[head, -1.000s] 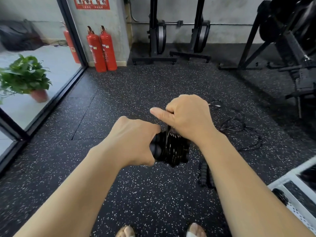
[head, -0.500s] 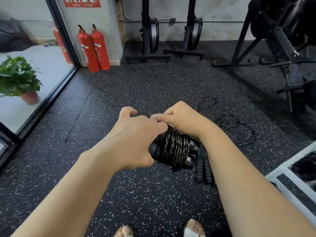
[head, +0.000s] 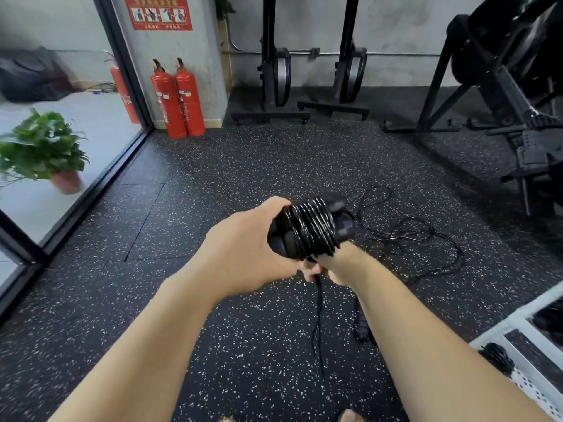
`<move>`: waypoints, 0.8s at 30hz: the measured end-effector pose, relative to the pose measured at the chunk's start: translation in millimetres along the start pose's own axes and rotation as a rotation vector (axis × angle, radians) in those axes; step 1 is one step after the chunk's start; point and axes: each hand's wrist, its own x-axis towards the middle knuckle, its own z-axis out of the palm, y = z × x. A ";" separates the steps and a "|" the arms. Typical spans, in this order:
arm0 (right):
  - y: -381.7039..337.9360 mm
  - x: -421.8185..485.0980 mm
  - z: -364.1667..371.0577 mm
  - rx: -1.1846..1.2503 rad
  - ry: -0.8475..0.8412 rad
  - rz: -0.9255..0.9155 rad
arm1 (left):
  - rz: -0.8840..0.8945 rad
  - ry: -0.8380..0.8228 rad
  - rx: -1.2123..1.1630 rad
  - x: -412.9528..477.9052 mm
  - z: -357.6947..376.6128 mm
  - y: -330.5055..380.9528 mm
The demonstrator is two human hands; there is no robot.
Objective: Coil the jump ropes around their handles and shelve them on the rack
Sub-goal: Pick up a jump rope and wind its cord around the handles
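1. The rope (head: 310,229) is wound in tight black turns round its two handles (head: 341,217), held in the air to the upper left of the rack (head: 493,332) and well apart from it.
2. The left hand (head: 246,248) grips the handles' left end, on the side of the coil away from the rack, fingers wrapped under them.
3. The right hand (head: 330,266) is tucked beneath the coil and mostly hidden. Its visible fingers (head: 309,271) curl round the tail (head: 318,324).
4. That tail hangs straight down toward the floor (head: 274,166), left of the rack.
5. A second rope (head: 411,236) lies loose on the floor beyond the rack. Its grips (head: 361,325) lie on the floor between the tail and the rack.
6. A wound black bundle (head: 496,357) rests on the rack, at its near left corner.
7. Two extinguishers (head: 179,99) stand at the back wall, far left of the rack, and a plant (head: 42,150) sits farther left behind glass.
8. Black gym frames (head: 499,95) stand behind the rack.
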 end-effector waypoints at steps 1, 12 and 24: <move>0.1 1.6 4.8 -0.033 -0.013 -0.001 | -0.036 0.016 -0.027 1.1 -0.6 -3.1; -3.5 6.9 38.6 -0.480 0.118 -0.242 | -0.330 0.172 -0.210 11.1 -10.8 -43.8; -13.9 -2.9 45.5 -0.630 0.049 -0.276 | -0.357 0.237 -0.341 12.3 -7.4 -58.8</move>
